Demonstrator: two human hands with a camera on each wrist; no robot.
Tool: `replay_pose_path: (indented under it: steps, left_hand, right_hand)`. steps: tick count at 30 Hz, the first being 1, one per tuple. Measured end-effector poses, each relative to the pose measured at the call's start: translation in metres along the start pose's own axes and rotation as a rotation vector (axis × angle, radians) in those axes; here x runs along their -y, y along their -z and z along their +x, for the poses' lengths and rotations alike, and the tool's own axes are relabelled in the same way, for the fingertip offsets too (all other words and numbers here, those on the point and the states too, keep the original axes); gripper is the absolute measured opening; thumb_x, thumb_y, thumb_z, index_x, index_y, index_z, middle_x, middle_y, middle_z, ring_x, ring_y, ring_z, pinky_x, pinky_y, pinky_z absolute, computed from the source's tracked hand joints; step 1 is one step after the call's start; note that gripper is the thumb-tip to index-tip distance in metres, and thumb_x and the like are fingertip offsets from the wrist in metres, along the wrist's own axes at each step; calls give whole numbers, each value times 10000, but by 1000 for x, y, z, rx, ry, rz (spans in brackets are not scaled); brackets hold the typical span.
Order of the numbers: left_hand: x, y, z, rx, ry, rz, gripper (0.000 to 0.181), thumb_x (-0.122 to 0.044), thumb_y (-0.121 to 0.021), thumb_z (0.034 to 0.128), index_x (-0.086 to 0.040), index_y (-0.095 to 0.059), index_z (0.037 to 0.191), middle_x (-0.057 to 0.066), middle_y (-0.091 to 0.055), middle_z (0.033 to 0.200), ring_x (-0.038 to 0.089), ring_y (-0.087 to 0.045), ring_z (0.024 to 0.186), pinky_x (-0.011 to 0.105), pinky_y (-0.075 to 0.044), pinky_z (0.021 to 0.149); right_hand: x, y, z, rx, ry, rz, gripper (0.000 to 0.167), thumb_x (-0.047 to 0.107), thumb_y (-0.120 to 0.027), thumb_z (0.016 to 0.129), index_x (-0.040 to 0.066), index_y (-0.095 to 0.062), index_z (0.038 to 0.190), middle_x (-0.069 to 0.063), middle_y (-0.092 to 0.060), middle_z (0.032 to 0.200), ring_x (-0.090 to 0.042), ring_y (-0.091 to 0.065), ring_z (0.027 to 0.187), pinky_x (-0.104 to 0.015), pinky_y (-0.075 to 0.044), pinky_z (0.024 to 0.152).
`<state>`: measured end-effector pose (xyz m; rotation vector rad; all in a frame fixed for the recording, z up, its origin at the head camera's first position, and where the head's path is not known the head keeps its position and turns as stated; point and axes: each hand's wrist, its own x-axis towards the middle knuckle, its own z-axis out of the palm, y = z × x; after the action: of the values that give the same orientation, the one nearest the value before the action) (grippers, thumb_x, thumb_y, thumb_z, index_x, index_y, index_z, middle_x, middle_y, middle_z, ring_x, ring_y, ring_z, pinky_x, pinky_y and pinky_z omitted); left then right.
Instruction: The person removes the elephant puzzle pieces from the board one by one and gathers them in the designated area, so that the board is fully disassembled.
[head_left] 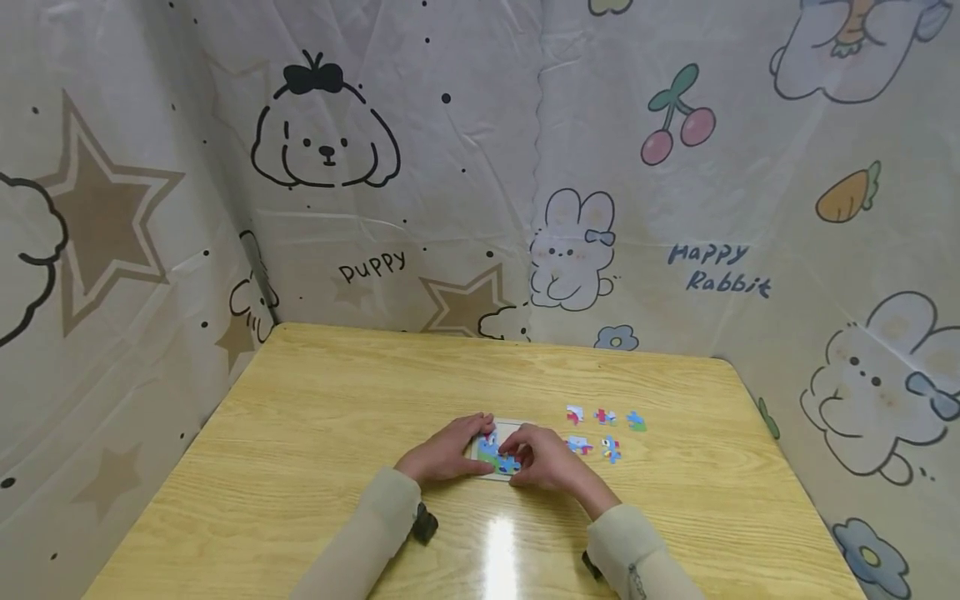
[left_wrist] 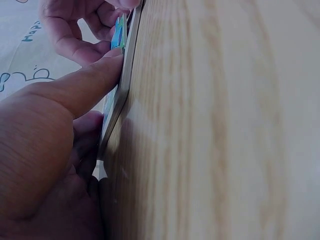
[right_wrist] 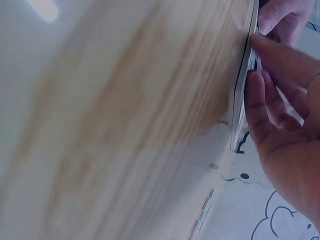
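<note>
A small jigsaw board point(head_left: 512, 424) with a pale rim lies on the table, partly filled with blue and green pieces. My left hand point(head_left: 450, 454) holds the board at its left side, thumb along the near edge and fingers at the far corner. Over the right part of the board, my right hand point(head_left: 553, 462) has its fingers curled and pinches a blue-green puzzle piece point(left_wrist: 118, 35), seen edge-on in the left wrist view. Fingers hide much of that piece and of the board's right side. In the right wrist view, fingertips point(right_wrist: 255, 82) touch the board's edge.
Several loose puzzle pieces point(head_left: 611, 450) lie on the wooden table point(head_left: 337, 400) right of the board, in two rough rows. A printed curtain point(head_left: 465, 167) hangs behind the table and along both sides.
</note>
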<state>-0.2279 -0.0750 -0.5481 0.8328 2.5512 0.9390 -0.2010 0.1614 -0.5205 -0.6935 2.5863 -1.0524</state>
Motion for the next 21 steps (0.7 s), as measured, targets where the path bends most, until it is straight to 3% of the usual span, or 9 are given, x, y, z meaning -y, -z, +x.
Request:
replay_pose_path:
  steps: [12, 21]
  left_hand:
    - [0, 0, 0, 5, -3, 8, 734, -428, -741, 955, -114, -458, 1556, 76, -341, 1683, 321, -253, 1578, 526, -231, 1278]
    - [-2, 1, -1, -2, -8, 22, 731, -425, -742, 954, -96, -467, 1546, 95, -362, 1672, 328, -271, 1571, 533, -242, 1272]
  right_hand:
    - [-3, 1, 0, -16, 29, -45, 329, 48, -865, 811, 53, -763, 1124, -30, -680, 948, -126, -610, 815, -239, -534, 701]
    - [-4, 5, -4, -35, 13, -17, 340, 41, -858, 811, 66, -760, 1135, -33, -679, 966, -115, -602, 833, -235, -538, 735]
